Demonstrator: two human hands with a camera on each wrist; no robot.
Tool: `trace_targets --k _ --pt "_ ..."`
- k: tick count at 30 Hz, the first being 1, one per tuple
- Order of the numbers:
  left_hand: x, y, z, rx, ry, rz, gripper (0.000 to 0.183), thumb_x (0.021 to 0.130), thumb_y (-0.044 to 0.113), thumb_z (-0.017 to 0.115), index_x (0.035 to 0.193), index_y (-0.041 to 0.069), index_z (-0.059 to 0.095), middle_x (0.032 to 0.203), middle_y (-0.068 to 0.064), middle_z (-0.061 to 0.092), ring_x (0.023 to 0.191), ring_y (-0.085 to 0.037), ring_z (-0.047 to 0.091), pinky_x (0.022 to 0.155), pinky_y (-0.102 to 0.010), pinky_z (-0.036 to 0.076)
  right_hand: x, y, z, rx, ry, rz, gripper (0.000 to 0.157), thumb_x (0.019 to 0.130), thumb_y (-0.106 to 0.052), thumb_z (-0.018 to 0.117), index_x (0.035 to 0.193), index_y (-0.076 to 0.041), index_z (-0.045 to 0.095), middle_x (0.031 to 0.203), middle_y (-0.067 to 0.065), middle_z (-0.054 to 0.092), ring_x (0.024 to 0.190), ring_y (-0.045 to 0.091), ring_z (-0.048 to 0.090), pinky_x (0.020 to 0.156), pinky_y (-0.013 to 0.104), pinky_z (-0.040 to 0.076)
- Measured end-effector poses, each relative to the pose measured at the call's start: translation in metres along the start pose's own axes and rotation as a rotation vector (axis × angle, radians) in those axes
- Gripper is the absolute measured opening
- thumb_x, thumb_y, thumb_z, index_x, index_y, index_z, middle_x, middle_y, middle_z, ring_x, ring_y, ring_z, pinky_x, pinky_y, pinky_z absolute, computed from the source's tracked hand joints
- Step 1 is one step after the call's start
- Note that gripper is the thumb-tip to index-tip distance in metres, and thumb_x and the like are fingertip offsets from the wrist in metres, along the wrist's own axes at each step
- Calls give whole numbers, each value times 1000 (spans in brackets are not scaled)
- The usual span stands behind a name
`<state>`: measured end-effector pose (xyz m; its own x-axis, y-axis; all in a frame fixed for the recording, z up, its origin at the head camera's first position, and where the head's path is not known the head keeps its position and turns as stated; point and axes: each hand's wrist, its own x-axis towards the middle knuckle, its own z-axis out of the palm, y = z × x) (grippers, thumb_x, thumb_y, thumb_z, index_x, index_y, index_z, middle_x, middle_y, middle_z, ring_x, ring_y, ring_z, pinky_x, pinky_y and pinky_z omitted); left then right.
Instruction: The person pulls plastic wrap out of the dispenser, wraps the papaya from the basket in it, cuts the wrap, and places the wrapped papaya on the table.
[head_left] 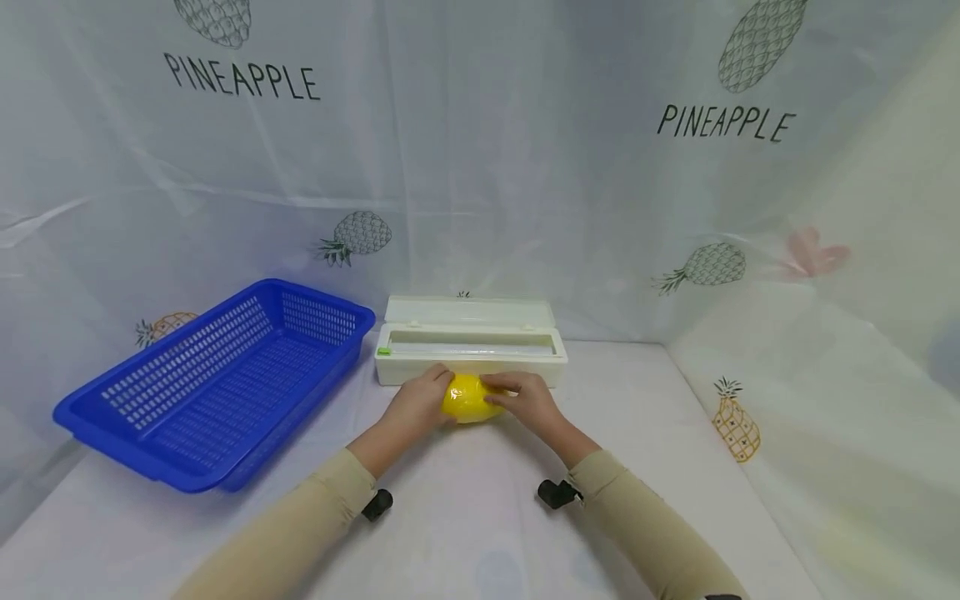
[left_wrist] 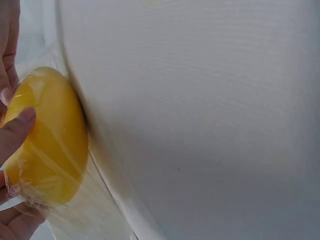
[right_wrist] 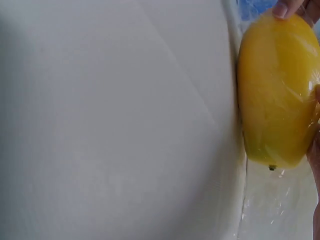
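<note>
- Fruit (head_left: pixel 471 400), yellow: found at mid-scene, just to the near side of the dispenser (head_left: pixel 480 365), with its length running left to right. A dark stem mark is seen at its right end in the right wrist view. Whether the bench (head_left: pixel 450 517) is touched by its underside cannot be told.
- Film (left_wrist: pixel 27 196): clear, wrapped over the fruit; glossy on the surface, crumpled at the left end.
- Left hand (head_left: pixel 416 402): clamped on the left end of the fruit, the thumb laid on the wrapped skin and the fingers bent about the end.
- Right hand (head_left: pixel 531 400): clamped on the right part of the fruit, thumb and fingertips set against the film.
- Dispenser: white, long, placed on the bench; its lid (head_left: pixel 471 312) is raised at the far side. A roll is seen inside, and a green tab (head_left: pixel 384 352) is fitted at the left end.
- Basket (head_left: pixel 300 400): blue, slotted, placed on the left of the bench and angled from near left to far right.
- Sleeves (head_left: pixel 292 517): beige; a black camera (head_left: pixel 557 493) is carried at each wrist.
- Curtain (head_left: pixel 480 167): hung at the far side, printed with pineapples and "PINEAPPLE".
</note>
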<state>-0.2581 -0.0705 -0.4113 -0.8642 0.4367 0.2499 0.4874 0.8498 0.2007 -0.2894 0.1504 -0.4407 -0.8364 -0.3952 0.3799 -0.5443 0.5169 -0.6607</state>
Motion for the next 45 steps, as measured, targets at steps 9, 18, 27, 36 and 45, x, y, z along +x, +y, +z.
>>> trace_targets --k 9,18,27,36,45 --pt "2 -1 7 -62 -3 -50 94 65 19 93 143 5 42 119 -17 56 100 -32 61 93 -44 51 -15 -3 9 -171 101 -149 43 81 -12 79 122 -10 68 110 -1 72 105 17 66 91 32 52" --pt "-3 -4 7 -24 -16 -10 71 66 24 92 129 7 62 114 -11 52 102 -27 52 95 -39 48 -3 -17 5 -174 -58 -114 74 71 -23 89 136 -9 56 129 3 55 121 23 49 105 42 40" --pt "-7 -1 2 -30 -52 22 64 71 28 88 129 15 65 113 -5 53 99 -23 51 92 -36 47 -2 -16 5 -172 -227 -49 71 73 -21 88 135 -8 57 127 3 53 120 21 46 106 41 38" --pt "-14 -4 1 -47 -27 33 64 73 28 87 129 8 64 129 -9 62 113 -32 58 99 -43 45 -7 -23 10 -147 -201 -103 61 77 -17 84 133 -7 61 129 4 58 120 23 51 105 40 41" --pt "-18 -1 -1 -107 86 46 62 68 22 90 123 4 66 125 -14 64 103 -35 62 90 -44 51 -11 -30 10 -110 -158 -46 62 78 -10 81 135 -6 58 141 4 52 130 24 48 109 40 36"
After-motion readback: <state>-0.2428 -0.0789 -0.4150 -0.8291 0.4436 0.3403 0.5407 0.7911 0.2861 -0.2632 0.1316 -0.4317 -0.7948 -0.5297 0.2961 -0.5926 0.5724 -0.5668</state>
